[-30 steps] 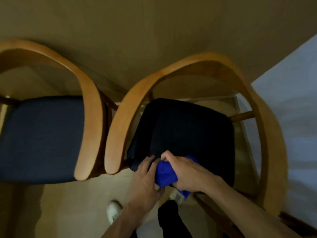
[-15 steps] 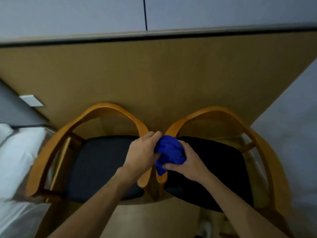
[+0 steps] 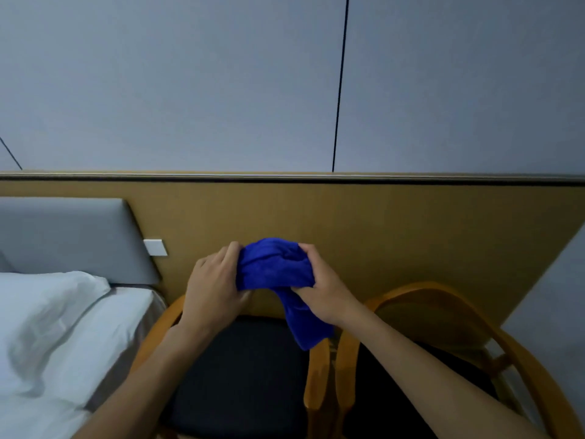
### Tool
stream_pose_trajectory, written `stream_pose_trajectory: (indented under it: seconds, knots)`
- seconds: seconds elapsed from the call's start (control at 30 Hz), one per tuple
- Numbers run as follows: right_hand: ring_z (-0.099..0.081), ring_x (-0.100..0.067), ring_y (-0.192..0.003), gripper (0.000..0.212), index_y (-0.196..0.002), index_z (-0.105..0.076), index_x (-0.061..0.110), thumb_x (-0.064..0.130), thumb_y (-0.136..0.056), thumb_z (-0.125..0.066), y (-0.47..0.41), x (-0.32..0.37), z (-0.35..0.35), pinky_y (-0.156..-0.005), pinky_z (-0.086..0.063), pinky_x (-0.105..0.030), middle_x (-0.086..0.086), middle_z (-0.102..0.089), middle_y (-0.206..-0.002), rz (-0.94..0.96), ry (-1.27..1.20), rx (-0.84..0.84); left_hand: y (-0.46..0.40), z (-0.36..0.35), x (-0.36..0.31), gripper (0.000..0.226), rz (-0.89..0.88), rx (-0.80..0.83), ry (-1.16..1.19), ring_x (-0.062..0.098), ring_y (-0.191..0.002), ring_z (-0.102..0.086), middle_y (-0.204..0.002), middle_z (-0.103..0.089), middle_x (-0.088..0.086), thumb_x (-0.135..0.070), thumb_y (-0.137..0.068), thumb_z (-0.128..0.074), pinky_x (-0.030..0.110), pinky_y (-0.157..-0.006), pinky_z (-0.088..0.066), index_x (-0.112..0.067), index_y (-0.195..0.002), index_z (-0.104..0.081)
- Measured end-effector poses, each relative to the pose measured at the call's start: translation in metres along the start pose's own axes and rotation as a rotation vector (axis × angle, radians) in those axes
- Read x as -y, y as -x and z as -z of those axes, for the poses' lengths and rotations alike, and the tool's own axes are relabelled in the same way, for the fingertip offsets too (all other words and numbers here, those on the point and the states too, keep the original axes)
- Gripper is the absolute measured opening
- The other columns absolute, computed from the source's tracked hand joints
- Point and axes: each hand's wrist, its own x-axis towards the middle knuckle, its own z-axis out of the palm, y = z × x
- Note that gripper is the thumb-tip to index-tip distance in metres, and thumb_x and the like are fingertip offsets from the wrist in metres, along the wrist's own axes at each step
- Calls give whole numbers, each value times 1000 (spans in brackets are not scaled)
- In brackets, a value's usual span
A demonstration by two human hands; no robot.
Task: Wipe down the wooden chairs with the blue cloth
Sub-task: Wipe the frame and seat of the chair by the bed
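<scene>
A bunched blue cloth (image 3: 273, 267) is held up in the air between both hands, one end hanging down toward the chairs. My left hand (image 3: 213, 288) grips its left side and my right hand (image 3: 324, 288) grips its right side. Below them stand two wooden armchairs side by side. The left chair (image 3: 316, 372) has a dark seat cushion, partly hidden by my left forearm. The right chair (image 3: 449, 312) shows its curved wooden back and arm, its dark seat crossed by my right forearm.
A bed with white bedding (image 3: 53, 331) and a grey padded headboard (image 3: 69, 239) sits close on the left of the chairs. A tan wooden wall panel (image 3: 411, 236) runs behind them, with a white switch plate (image 3: 155, 247). A grey wall (image 3: 550, 293) closes in at right.
The view has tilted up from the chair seats to the wall. Both hands have lifted the cloth from the right chair's seat into the air and spread it a little between them.
</scene>
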Motion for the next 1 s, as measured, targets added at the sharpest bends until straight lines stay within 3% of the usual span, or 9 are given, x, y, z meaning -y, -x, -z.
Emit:
stream_pose_trajectory:
  seconds: [0.1, 0.17, 0.27, 0.4, 0.57, 0.77, 1.0]
  knots:
    - [-55, -8, -104, 49, -125, -39, 51, 28, -87, -59, -8, 34, -3, -94, -49, -41, 11, -50, -121, 44, 94, 76, 6, 29, 4, 62, 31, 16, 1, 18, -87, -61, -106, -62, -4, -37, -71, -75, 35, -71, -52, -25, -122, -42]
    - [-54, -9, -103, 50, -126, -37, 50, 26, -87, -57, -13, 58, -2, -92, -48, -38, 11, -46, -120, 83, 158, 132, 7, 48, 4, 72, 17, 15, 11, 15, -94, -62, -116, -61, -6, -37, -73, -76, 28, -74, -52, -28, -132, -37]
    - [-54, -10, -97, 49, -125, -33, 53, 28, -90, -57, -21, 92, 6, -85, -47, -33, 12, -45, -115, 140, 282, 185, 3, 78, -1, 68, 31, 1, 22, 10, -94, -61, -116, -59, -9, -34, -78, -74, 21, -73, -49, -28, -134, -37]
    - [-57, -12, -93, 47, -129, -32, 51, 35, -92, -56, -22, 133, 22, -83, -52, -38, 12, -47, -112, 204, 463, 198, -5, 115, -12, 56, -10, -25, -47, 5, -88, -55, -111, -60, -6, -28, -84, -70, 16, -72, -40, -23, -132, -42]
    - [-58, -11, -90, 42, -124, -31, 52, 40, -92, -56, -22, 170, 28, -75, -51, -32, 11, -49, -112, 249, 558, 214, -11, 146, -13, 59, -66, -41, -89, 13, -102, -57, -123, -57, -1, -22, -86, -68, 22, -80, -47, -17, -137, -40]
    - [-57, -11, -92, 45, -128, -30, 46, 36, -94, -56, -46, 168, -23, -79, -52, -36, 10, -49, -114, 245, 619, 275, 7, 149, 40, 62, -37, -16, -86, 14, -108, -56, -129, -54, -1, -24, -88, -63, 25, -83, -48, -19, -142, -33]
    - [-57, -11, -92, 46, -134, -25, 43, 41, -96, -50, -97, 168, -134, -81, -49, -36, 9, -51, -114, 219, 647, 376, 34, 165, 150, 67, 66, 88, -132, 15, -113, -55, -137, -50, -2, -29, -89, -64, 28, -91, -47, -21, -145, -27]
